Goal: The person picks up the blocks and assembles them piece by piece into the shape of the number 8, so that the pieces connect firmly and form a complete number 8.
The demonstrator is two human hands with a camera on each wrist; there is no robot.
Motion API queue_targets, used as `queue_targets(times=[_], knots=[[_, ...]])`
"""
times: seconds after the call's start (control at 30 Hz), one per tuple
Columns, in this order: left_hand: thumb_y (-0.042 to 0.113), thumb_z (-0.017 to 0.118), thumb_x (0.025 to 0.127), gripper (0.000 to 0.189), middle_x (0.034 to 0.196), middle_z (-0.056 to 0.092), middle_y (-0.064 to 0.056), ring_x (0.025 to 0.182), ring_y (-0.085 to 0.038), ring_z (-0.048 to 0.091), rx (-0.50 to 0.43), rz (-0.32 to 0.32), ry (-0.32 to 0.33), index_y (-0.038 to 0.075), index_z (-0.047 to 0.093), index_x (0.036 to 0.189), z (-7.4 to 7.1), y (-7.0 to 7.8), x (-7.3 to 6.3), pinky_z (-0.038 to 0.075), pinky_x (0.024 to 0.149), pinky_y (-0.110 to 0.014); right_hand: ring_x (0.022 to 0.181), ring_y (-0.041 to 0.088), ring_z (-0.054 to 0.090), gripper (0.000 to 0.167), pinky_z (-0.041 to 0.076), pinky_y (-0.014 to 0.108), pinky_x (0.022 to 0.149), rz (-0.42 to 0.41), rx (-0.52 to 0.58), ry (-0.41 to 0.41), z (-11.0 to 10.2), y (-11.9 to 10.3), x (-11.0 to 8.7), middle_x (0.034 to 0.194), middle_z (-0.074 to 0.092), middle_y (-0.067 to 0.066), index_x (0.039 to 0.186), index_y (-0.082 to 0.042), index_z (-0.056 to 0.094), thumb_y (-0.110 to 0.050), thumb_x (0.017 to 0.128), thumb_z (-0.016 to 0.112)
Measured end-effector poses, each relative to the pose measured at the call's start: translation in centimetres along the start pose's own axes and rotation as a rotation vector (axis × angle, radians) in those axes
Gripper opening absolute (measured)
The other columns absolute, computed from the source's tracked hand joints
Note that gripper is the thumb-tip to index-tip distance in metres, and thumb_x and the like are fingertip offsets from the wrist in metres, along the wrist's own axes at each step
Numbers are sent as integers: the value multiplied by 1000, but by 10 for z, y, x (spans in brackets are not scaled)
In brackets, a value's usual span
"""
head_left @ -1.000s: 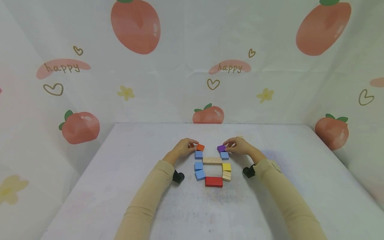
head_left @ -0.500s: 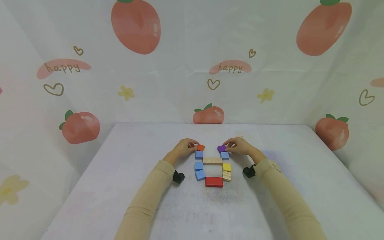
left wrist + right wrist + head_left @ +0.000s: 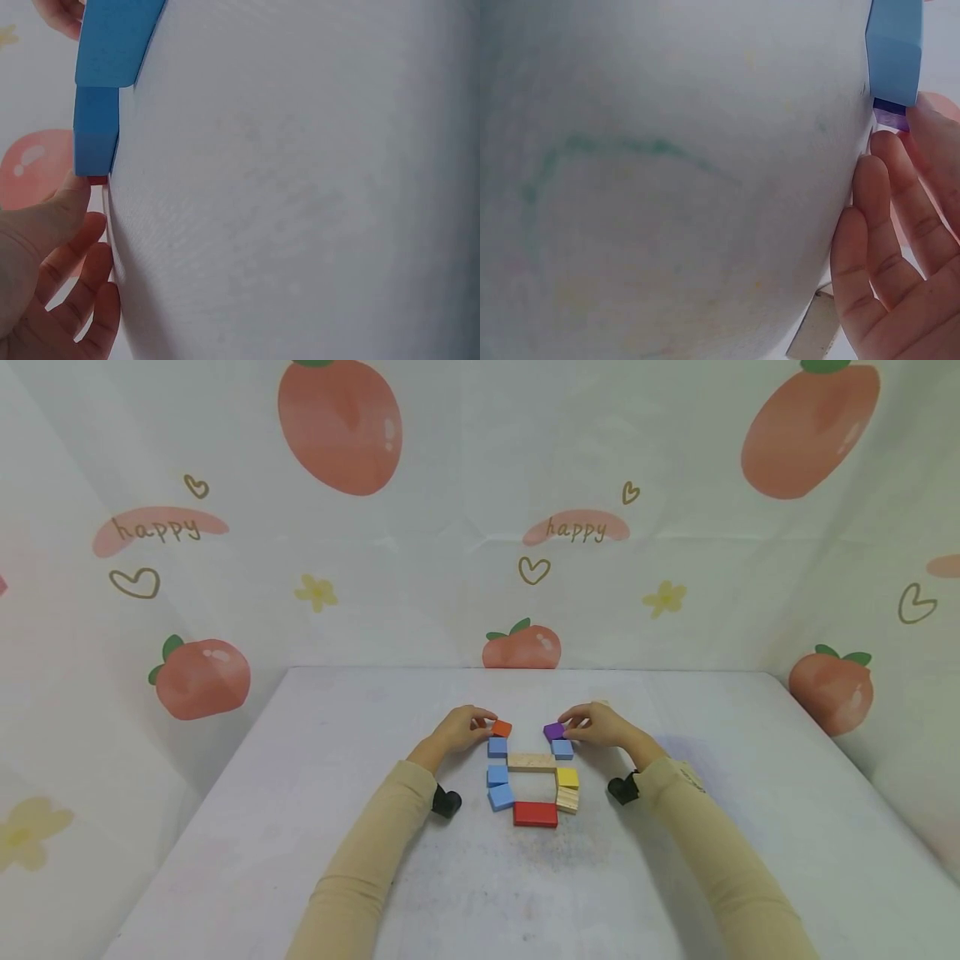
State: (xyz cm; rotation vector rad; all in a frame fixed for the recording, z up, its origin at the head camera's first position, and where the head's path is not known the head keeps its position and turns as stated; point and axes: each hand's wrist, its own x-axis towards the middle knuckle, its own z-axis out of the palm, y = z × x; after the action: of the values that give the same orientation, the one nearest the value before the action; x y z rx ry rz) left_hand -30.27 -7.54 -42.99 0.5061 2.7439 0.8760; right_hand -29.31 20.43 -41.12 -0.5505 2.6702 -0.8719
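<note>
At the upper left of the block outline, my left hand (image 3: 462, 727) pinches an orange block (image 3: 502, 728) between thumb and index finger. Opposite it, my right hand (image 3: 596, 725) holds a purple block (image 3: 554, 732) the same way. Each held block sits just beyond a blue block, the left one (image 3: 497, 747) and the right one (image 3: 562, 750). In the left wrist view the orange block (image 3: 98, 180) shows only as a sliver behind a blue block (image 3: 96, 131). The right wrist view shows the purple block (image 3: 891, 114) at my thumb, partly hidden.
Between the columns lies a long wooden block (image 3: 532, 763). Nearer stand two more blue blocks (image 3: 497, 776), a yellow block (image 3: 567, 778), a small wooden block (image 3: 567, 799) and a red block (image 3: 535, 814). Another wooden block (image 3: 814, 327) lies behind my right hand on the white table (image 3: 337, 843).
</note>
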Motion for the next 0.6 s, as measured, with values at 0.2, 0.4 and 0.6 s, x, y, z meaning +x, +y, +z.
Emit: queue_targets(times=[0.2, 0.4, 0.6], knots=[[17, 60, 91, 31, 107, 62, -9, 96, -20, 54, -2, -23, 7, 15, 62, 122, -2, 7, -7, 47, 89, -33, 93, 25, 59, 30, 52, 37, 83, -28, -15, 9, 1, 0, 1, 99, 67, 14, 115, -2, 62, -13, 88, 64], [18, 60, 91, 33, 107, 62, -9, 96, -20, 54, 14, -17, 14, 15, 61, 123, -2, 9, -9, 48, 88, -32, 92, 24, 59, 30, 51, 38, 83, -46, -13, 10, 0, 2, 1, 98, 67, 14, 115, -1, 62, -13, 87, 64], [17, 60, 91, 33, 107, 63, -9, 95, -20, 55, 22, -10, 16, 14, 61, 123, -3, 10, -9, 47, 88, -33, 92, 24, 59, 30, 52, 36, 82, -25, -10, 2, 1, 2, 1, 98, 66, 12, 116, -3, 62, -13, 87, 64]])
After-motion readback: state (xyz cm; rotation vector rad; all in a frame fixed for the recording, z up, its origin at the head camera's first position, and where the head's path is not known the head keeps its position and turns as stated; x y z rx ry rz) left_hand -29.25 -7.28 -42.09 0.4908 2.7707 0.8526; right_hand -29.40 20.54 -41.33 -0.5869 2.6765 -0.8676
